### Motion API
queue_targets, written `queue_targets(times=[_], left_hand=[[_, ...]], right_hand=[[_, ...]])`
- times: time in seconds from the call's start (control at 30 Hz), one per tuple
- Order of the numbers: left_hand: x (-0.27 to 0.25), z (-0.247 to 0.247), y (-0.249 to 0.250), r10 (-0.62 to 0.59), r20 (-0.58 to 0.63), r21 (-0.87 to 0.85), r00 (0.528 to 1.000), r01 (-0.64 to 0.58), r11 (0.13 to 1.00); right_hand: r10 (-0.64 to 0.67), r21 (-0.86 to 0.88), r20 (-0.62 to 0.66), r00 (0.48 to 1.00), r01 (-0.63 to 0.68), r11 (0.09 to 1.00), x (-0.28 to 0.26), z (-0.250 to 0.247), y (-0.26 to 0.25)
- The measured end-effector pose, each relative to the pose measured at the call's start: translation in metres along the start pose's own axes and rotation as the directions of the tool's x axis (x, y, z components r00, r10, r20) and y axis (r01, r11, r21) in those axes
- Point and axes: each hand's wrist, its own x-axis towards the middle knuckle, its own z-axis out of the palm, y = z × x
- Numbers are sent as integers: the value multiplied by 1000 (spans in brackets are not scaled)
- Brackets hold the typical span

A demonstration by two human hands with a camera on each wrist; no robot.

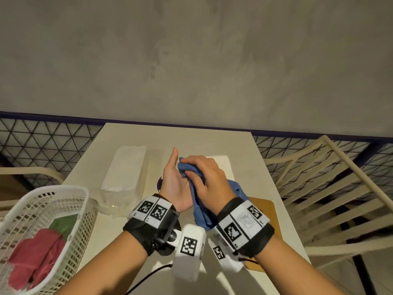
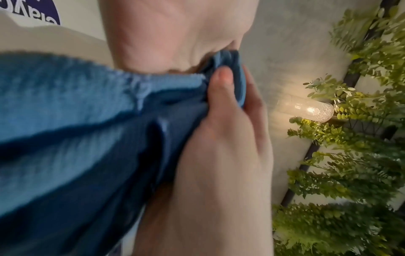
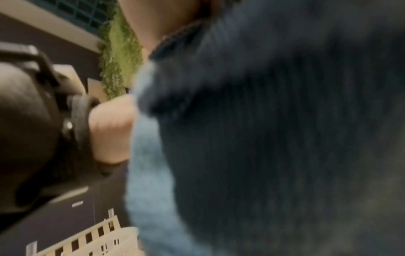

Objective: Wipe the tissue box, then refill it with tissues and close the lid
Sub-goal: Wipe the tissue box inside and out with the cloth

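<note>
Both hands hold a blue cloth (image 1: pixel 200 201) above the middle of the table. My left hand (image 1: pixel 180 167) stands palm-right with its fingers pointing up. In the left wrist view its thumb (image 2: pixel 219 83) pinches a fold of the blue cloth (image 2: pixel 87 121) against its fingers. My right hand (image 1: pixel 204 177) curls over the cloth from the right and grips it. A white box (image 1: pixel 223 161) shows behind the right hand, mostly hidden. A light wooden lid (image 1: pixel 263 211) lies flat at the right. A clear-wrapped pack of white tissues (image 1: pixel 123 173) lies at the left. The cloth (image 3: pixel 263 138) fills the blurred right wrist view.
A white mesh basket (image 1: pixel 27 207) holding a red cloth (image 1: pixel 36 256) and a green cloth (image 1: pixel 63 224) stands at the front left. A slatted chair (image 1: pixel 331 188) is beside the table's right edge. A purple sticker (image 1: pixel 160 182) marks the white table (image 1: pixel 119 235).
</note>
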Motion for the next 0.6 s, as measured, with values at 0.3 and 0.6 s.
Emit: queue_targets(times=[0.3,0.6], left_hand=[[1,11,11,-54,-32,144,998,58,988],[3,7,18,81,-62,156,995,-71,985]], right_hand=[[35,-220,-292,956,-103,970,-31,-30,22],[57,-236,-332,942,-141,961,-24,-37,28]])
